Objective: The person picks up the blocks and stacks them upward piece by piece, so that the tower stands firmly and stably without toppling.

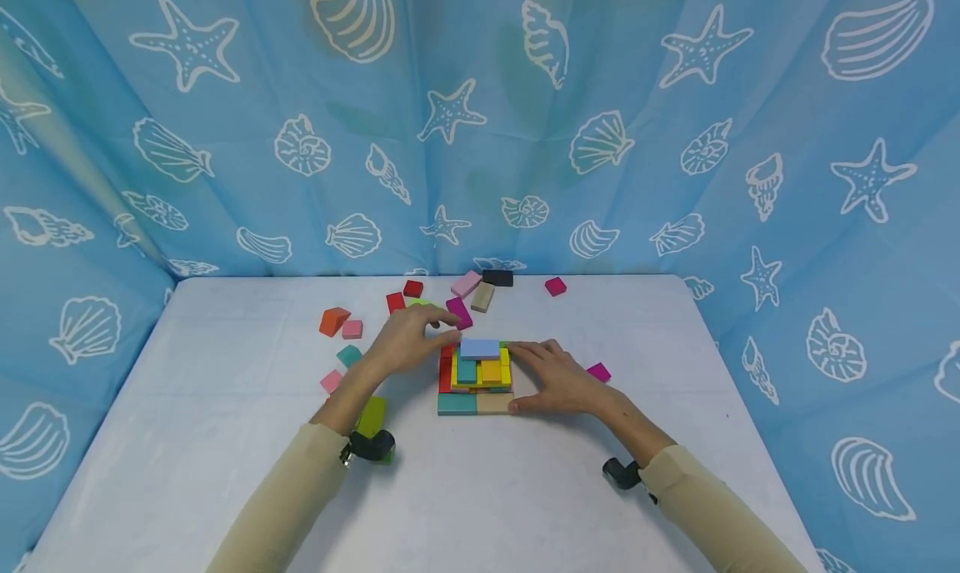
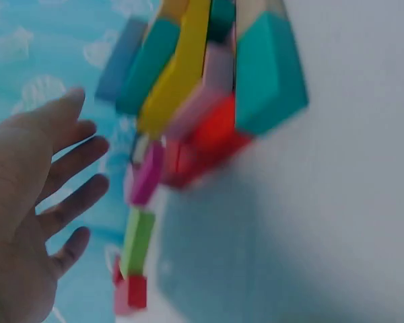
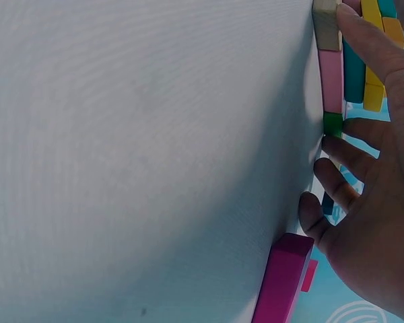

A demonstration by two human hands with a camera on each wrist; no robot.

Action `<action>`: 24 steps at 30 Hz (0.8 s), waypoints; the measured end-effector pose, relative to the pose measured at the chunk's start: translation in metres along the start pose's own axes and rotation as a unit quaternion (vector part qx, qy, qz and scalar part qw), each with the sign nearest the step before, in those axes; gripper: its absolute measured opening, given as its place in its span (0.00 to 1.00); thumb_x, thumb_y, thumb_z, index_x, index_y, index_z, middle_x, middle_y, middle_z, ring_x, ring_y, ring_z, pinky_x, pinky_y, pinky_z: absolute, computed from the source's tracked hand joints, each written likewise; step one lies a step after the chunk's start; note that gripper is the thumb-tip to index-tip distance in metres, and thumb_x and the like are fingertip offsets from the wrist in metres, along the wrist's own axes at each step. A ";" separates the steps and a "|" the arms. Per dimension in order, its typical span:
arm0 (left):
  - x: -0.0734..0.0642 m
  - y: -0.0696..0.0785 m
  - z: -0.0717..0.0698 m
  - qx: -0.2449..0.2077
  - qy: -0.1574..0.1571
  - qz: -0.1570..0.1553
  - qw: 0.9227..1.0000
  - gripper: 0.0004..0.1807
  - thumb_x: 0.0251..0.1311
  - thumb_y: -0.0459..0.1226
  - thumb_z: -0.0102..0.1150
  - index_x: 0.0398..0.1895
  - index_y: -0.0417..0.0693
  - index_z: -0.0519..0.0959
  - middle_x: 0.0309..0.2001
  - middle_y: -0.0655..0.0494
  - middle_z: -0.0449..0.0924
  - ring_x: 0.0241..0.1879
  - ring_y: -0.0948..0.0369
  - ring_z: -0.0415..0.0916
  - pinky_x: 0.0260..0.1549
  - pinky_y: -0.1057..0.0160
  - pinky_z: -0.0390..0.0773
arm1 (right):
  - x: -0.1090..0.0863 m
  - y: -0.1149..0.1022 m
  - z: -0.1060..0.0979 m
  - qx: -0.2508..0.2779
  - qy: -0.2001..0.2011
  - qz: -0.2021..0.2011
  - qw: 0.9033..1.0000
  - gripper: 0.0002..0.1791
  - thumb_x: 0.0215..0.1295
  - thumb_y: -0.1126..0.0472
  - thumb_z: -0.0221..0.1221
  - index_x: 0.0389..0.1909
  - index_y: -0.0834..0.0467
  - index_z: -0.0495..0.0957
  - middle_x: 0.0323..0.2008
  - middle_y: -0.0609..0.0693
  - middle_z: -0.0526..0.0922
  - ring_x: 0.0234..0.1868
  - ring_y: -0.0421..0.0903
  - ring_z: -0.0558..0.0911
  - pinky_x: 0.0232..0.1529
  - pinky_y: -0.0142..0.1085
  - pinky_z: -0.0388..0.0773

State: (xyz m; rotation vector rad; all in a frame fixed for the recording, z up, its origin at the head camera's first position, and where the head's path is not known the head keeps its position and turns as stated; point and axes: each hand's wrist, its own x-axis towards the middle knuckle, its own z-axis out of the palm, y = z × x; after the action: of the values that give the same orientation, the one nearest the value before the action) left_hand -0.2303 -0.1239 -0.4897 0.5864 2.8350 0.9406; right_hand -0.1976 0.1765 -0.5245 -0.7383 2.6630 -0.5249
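A stepped stack of colored blocks sits mid-table, its base showing a teal block (image 1: 457, 404) and a beige block (image 1: 493, 403) in front. Yellow blocks (image 1: 505, 369) form a higher layer. A light-blue block (image 1: 480, 350) lies across the top. My left hand (image 1: 408, 338) hovers at the stack's upper left, fingers spread and holding nothing; the left wrist view shows it apart from the blocks. My right hand (image 1: 558, 379) rests along the right side, thumb at the beige corner block (image 3: 327, 27) and index fingertip at a green block (image 3: 332, 124).
Loose blocks lie behind and left of the stack, among them an orange block (image 1: 333, 321), a black block (image 1: 497, 278) and a lime block (image 1: 371, 416) beneath the left wrist. A magenta block (image 1: 598, 372) lies beside the right hand. A blue shell-patterned curtain (image 1: 480, 165) encloses the white table (image 1: 480, 498).
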 end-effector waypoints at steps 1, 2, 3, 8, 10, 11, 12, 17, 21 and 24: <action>0.003 -0.005 -0.001 0.008 0.012 -0.006 1.000 0.22 0.61 0.50 0.68 0.59 0.59 0.83 0.53 0.60 0.83 0.53 0.58 0.77 0.50 0.55 0.80 | 0.000 0.000 0.000 0.000 0.001 -0.001 1.000 0.57 0.50 0.31 0.69 0.79 0.43 0.54 0.76 0.48 0.61 0.71 0.53 0.61 0.66 0.59 0.68; 0.005 -0.010 -0.002 0.018 0.023 -0.014 0.999 0.23 0.62 0.49 0.68 0.59 0.58 0.82 0.54 0.58 0.83 0.54 0.56 0.76 0.53 0.52 0.79 | 0.000 0.000 -0.001 0.001 0.002 -0.001 1.000 0.57 0.50 0.31 0.69 0.79 0.43 0.55 0.76 0.48 0.61 0.71 0.54 0.61 0.66 0.59 0.68; 0.007 -0.016 -0.003 0.030 0.034 -0.020 0.999 0.23 0.62 0.48 0.68 0.60 0.57 0.82 0.56 0.56 0.83 0.56 0.54 0.76 0.55 0.49 0.77 | 0.000 -0.001 -0.001 0.001 0.002 -0.001 1.000 0.57 0.50 0.31 0.69 0.79 0.43 0.55 0.76 0.48 0.61 0.71 0.53 0.61 0.66 0.59 0.68; 0.015 -0.039 -0.003 0.093 0.061 -0.058 0.992 0.29 0.62 0.45 0.69 0.67 0.56 0.77 0.61 0.51 0.80 0.62 0.48 0.68 0.60 0.40 0.67 | 0.000 -0.002 -0.002 0.005 -0.003 0.004 1.000 0.57 0.50 0.31 0.69 0.79 0.43 0.54 0.76 0.48 0.61 0.71 0.54 0.61 0.66 0.59 0.69; 0.017 -0.045 -0.001 0.114 0.061 -0.066 0.989 0.30 0.61 0.44 0.69 0.68 0.56 0.76 0.62 0.51 0.79 0.63 0.48 0.67 0.60 0.40 0.66 | 0.000 -0.002 -0.002 0.007 -0.004 0.004 1.000 0.57 0.50 0.32 0.70 0.79 0.43 0.54 0.76 0.48 0.61 0.71 0.54 0.61 0.66 0.59 0.69; 0.018 -0.046 0.000 0.127 0.060 -0.067 0.988 0.30 0.61 0.44 0.69 0.67 0.56 0.76 0.62 0.51 0.79 0.63 0.48 0.67 0.60 0.40 0.66 | 0.000 -0.002 -0.001 0.007 -0.005 0.004 1.000 0.57 0.50 0.32 0.70 0.79 0.43 0.54 0.76 0.48 0.61 0.71 0.53 0.61 0.65 0.59 0.69; 0.019 -0.048 0.000 0.138 0.061 -0.066 0.986 0.29 0.61 0.44 0.70 0.66 0.56 0.77 0.62 0.50 0.79 0.62 0.47 0.67 0.60 0.40 0.66 | 0.000 -0.002 -0.001 0.007 -0.004 0.004 1.000 0.57 0.50 0.32 0.70 0.79 0.43 0.54 0.76 0.48 0.61 0.71 0.53 0.61 0.65 0.59 0.69; 0.019 -0.048 0.004 0.170 0.062 -0.051 0.982 0.24 0.59 0.44 0.71 0.60 0.54 0.82 0.60 0.48 0.80 0.60 0.47 0.70 0.59 0.40 0.67 | 0.001 -0.001 0.001 0.002 -0.002 0.002 1.000 0.58 0.50 0.31 0.69 0.79 0.42 0.54 0.76 0.47 0.61 0.71 0.53 0.61 0.66 0.58 0.69; 0.014 -0.043 0.006 0.154 0.065 -0.049 0.985 0.25 0.56 0.46 0.73 0.58 0.53 0.83 0.60 0.48 0.79 0.63 0.47 0.70 0.60 0.40 0.67 | 0.001 -0.001 0.000 0.004 0.001 -0.002 1.000 0.58 0.49 0.30 0.69 0.79 0.43 0.54 0.76 0.48 0.61 0.71 0.53 0.61 0.65 0.59 0.68; 0.010 -0.035 0.006 0.127 0.077 -0.048 0.988 0.26 0.54 0.47 0.75 0.57 0.55 0.82 0.59 0.50 0.79 0.63 0.48 0.69 0.61 0.40 0.67 | 0.000 0.000 0.000 0.005 0.000 -0.003 1.000 0.58 0.49 0.30 0.69 0.79 0.43 0.54 0.76 0.49 0.61 0.71 0.54 0.61 0.66 0.59 0.68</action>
State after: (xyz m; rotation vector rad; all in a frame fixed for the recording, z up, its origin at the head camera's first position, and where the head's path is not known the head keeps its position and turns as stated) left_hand -0.2500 -0.1425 -0.5145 0.4118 3.1168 0.6391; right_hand -0.1979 0.1764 -0.5242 -0.7437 2.6584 -0.5385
